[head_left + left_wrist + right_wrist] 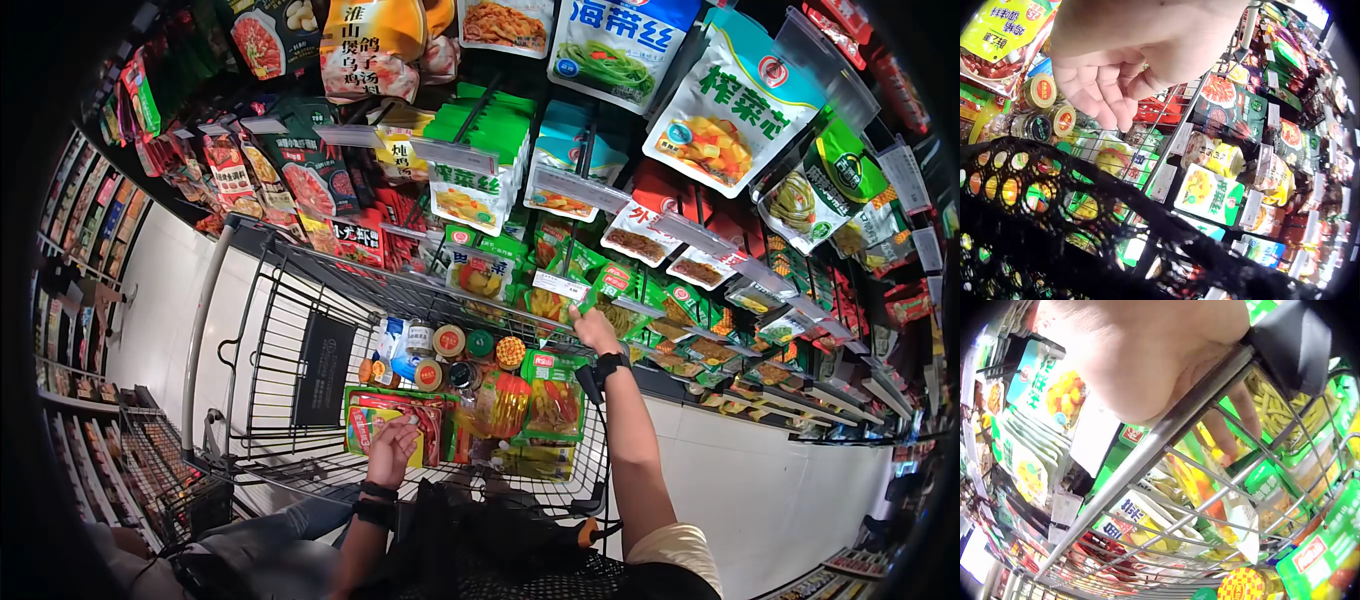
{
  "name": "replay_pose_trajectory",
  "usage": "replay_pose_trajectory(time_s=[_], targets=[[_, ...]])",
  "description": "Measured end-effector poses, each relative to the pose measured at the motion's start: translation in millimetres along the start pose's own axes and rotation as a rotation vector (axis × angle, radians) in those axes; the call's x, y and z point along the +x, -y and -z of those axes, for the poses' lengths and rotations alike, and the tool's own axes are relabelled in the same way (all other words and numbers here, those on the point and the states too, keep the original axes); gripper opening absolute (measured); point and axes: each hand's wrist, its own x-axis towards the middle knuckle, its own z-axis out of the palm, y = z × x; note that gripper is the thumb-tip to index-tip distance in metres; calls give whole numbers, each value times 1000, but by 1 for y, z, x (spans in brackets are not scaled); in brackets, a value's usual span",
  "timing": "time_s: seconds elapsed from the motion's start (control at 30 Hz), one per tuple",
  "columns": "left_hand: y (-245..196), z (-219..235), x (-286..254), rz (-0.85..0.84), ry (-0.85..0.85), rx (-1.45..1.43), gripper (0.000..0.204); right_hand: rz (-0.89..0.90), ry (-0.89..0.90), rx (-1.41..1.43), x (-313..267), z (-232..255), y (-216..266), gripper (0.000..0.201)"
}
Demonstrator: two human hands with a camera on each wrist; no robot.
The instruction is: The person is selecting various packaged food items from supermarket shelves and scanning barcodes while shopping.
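Top, left of centre: 1 yellow pouch (372, 45) | top, right of centre: 1 blue-white pouch (622, 50) | left edge: stocked shelves (90, 215) | lower right: pale floor (745, 475)

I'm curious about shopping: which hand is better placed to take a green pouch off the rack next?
The right hand, most likely: it reaches past the shopping cart's rim to the green vegetable pouches. The left hand is over the cart, farther from the rack.
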Motion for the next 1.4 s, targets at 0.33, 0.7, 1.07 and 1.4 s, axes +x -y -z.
replay_pose_trajectory(time_s=[0.33, 0.7, 1.07, 1.4], targets=[[0, 3, 7, 21, 5, -27, 16, -43, 162, 90, 41, 10, -29, 47], [-3, -11, 13, 3, -18, -7, 15, -73, -124, 128, -9, 11, -7, 52], [0, 0, 15, 6, 137, -48, 20, 131, -502, -190, -62, 35, 36, 52], [-6, -20, 8, 41, 254, -42, 22, 264, -658, 100, -98, 38, 44, 34]])
